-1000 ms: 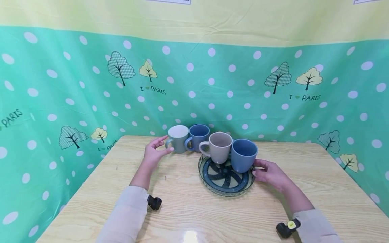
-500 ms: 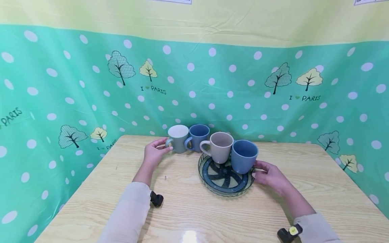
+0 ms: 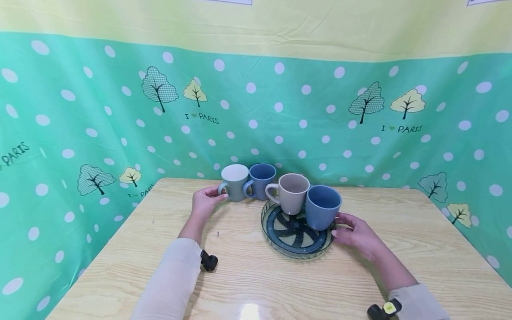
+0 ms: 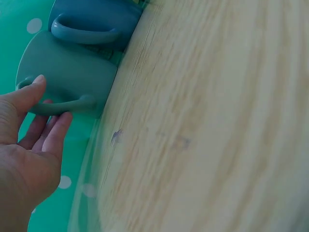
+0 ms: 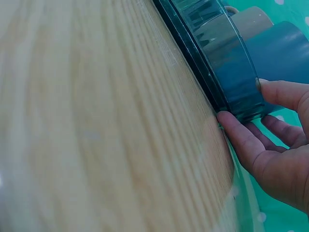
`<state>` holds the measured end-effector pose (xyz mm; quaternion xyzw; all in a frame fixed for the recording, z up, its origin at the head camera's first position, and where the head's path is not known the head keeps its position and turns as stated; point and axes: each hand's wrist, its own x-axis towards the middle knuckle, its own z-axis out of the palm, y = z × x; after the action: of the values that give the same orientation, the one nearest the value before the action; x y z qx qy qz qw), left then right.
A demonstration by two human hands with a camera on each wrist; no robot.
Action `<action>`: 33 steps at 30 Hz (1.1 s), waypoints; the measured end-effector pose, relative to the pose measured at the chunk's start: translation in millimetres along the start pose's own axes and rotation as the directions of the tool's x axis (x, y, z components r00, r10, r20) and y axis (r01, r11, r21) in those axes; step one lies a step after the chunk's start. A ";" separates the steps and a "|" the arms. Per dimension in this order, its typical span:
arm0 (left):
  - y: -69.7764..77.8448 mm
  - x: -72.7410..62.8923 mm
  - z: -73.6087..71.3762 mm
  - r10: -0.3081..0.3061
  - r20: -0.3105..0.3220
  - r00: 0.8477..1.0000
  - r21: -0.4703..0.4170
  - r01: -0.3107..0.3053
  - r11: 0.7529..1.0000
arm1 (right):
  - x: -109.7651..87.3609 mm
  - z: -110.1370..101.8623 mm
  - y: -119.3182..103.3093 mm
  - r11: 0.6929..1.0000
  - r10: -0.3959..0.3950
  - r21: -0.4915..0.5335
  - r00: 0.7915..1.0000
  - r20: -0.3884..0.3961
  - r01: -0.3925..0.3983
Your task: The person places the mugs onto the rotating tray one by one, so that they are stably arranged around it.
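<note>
Across the table (image 3: pixel 244 266), the outstretched left hand (image 3: pixel 204 203) grips the handle (image 4: pixel 67 106) of a green mug (image 3: pixel 238 192), the right hand (image 3: pixel 358 235) a tray (image 3: pixel 299 255).

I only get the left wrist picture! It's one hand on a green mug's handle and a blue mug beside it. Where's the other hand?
Observer: The right hand grips the edge of a round see-through tray.
Operator: Ooh, is anything in there?
Observer: Yes, two mugs stand in it: a beige mug and a second blue mug.
Operator: And the one I've got fingers on, what colour is it inside? I just see the outside.
Observer: From the head view, the green mug is white inside.
</note>
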<state>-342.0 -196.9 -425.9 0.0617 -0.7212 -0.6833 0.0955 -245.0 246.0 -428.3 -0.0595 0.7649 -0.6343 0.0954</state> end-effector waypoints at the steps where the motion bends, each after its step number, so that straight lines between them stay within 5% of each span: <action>1: -0.5 0.3 0.2 -0.003 -0.003 1.000 -0.002 0.003 1.000 | -0.3 0.2 0.0 1.000 0.001 0.007 1.000 -0.001 -0.001; 15: -4.7 -0.8 0.8 0.014 -0.120 0.993 0.009 -0.013 1.000 | 0.4 0.3 1.7 1.000 0.003 0.020 1.000 0.003 -0.003; 33: 3.9 -13.7 -9.0 -0.025 -0.120 0.992 -0.101 0.013 0.995 | -3.1 2.9 -0.2 0.999 0.009 0.038 1.000 -0.011 -0.008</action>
<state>-326.5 -202.4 -422.3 0.1051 -0.6784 -0.7144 0.1354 -241.3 243.9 -428.4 -0.0508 0.7534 -0.6487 0.0949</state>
